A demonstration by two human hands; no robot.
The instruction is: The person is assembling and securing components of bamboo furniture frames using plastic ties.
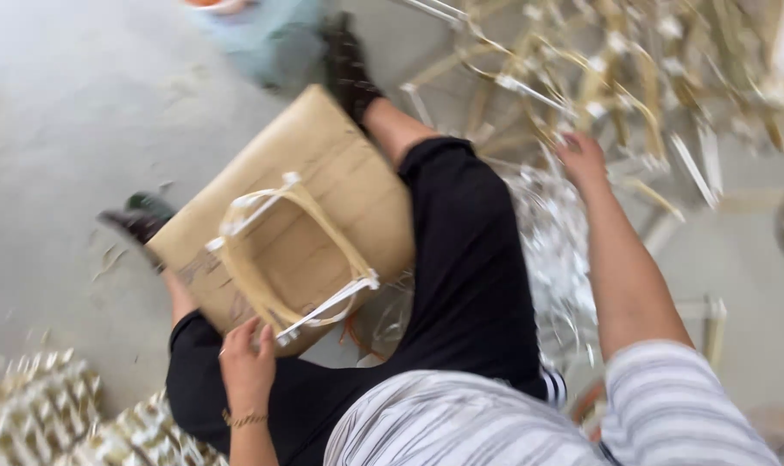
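The person sits low on the concrete floor, legs in black trousers spread apart, with a flat tan board propped across the left knee and shin so that it makes a sloped work surface. On that board lies a curved, U-shaped frame of pale cane strips, its ends bound with white tape; it sits toward the board's 6 o'clock edge, close to the body. The left hand rests at the frame's lower end, fingers curled over the taped corner and pinning it against the board, which seems to be why the frame does not slide down the slope.

The right hand is stretched out toward 2 o'clock, into a loose heap of cane sticks and taped pieces. Its fingers are bent down among the sticks, but motion blur hides whether they have closed on one or only touch the pile.

Open floor lies from 9 to 11 o'clock, bare and wide. The right side from 1 to 4 o'clock is crowded with sticks and shiny white scraps, leaving little free ground. At 7 o'clock, stacks of woven pieces press near the left thigh. Two dark shoes mark the board's far edges.
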